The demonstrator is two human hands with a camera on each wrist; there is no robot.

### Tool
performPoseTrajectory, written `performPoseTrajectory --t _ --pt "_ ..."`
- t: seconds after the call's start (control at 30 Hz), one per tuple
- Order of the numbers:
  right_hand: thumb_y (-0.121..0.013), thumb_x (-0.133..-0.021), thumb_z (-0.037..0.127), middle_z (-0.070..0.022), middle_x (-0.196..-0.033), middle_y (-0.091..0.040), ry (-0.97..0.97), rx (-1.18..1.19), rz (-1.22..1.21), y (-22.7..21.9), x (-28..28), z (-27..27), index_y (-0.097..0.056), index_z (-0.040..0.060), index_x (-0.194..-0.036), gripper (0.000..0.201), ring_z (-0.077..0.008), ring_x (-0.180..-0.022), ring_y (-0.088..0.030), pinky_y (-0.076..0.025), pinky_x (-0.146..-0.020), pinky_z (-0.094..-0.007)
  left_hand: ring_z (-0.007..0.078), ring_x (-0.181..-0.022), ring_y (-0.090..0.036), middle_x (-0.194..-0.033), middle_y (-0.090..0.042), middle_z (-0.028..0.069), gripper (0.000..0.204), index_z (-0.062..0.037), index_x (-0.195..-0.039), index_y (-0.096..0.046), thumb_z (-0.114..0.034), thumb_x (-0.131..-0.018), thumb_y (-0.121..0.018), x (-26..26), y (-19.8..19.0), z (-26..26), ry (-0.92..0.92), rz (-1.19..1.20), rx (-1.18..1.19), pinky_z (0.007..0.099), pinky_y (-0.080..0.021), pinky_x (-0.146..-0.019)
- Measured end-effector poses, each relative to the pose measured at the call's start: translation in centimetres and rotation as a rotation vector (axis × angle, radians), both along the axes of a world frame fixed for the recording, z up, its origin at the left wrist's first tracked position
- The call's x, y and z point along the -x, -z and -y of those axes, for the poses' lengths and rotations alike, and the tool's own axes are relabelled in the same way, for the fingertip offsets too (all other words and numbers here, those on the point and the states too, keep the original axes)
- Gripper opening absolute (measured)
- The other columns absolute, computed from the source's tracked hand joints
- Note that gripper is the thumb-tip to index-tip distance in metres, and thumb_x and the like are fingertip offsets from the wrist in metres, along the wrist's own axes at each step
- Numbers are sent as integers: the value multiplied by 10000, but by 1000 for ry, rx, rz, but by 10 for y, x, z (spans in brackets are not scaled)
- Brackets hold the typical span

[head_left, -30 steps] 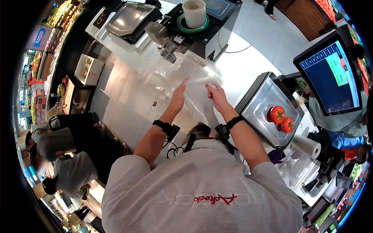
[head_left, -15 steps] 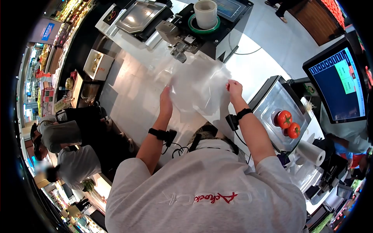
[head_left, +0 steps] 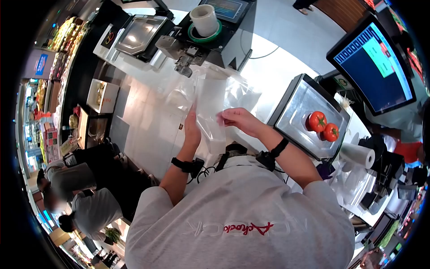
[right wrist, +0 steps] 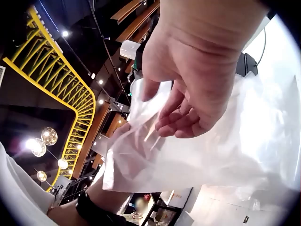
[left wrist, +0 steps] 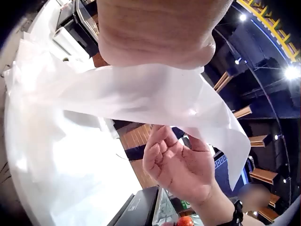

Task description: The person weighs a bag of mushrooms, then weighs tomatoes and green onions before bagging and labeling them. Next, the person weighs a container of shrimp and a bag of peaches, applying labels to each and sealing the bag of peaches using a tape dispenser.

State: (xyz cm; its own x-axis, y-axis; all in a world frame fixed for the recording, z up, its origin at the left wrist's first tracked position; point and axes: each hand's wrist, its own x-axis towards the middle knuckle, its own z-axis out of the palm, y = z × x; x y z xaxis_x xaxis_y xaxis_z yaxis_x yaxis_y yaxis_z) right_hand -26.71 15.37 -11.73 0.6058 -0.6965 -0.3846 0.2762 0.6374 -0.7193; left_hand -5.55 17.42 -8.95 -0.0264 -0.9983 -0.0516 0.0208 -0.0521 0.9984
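Both hands, L [head_left: 192, 127] & R [head_left: 239, 120], pinch thin clear plastic bag [head_left: 210, 105] mid-frame w/ fingertips; slippery film could slide free or tear.

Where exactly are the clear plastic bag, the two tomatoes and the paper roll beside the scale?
clear plastic bag [head_left: 210, 105], head view, on its middle panel.
tomatoes [head_left: 323, 127], head view, where the two meet on the scale tray.
paper roll [head_left: 357, 155], head view, on its side.

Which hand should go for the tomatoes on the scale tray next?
The right hand, probably. It is nearer the tomatoes on the scale tray, which lie on its side, while the left hand holds the plastic bag.
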Motion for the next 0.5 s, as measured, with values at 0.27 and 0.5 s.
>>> performPoseTrajectory --t 0.27,0.5 --pt "-695 -916 173 -12 -800 -667 288 242 -356 -37 38 -26 -706 0 -906 173 -93 -755 -582 -474 -714 -250 300 -1310 -450 -1395 -503 174 430 13 -1374 -485 -101 -959 -515 29 -16 -6 7 706 500 393 -340 -1097" --pt "-733 -871 149 -18 -734 -640 330 505 -509 -52 62 -62 -625 15 -784 193 -87 -697 -546 -460 -654 -263 118 -748 -631 -855 -688 85 233 42 -970 -650 -170 -893 -708 94 -41 -5 392 196 -56 252 -508 -679"
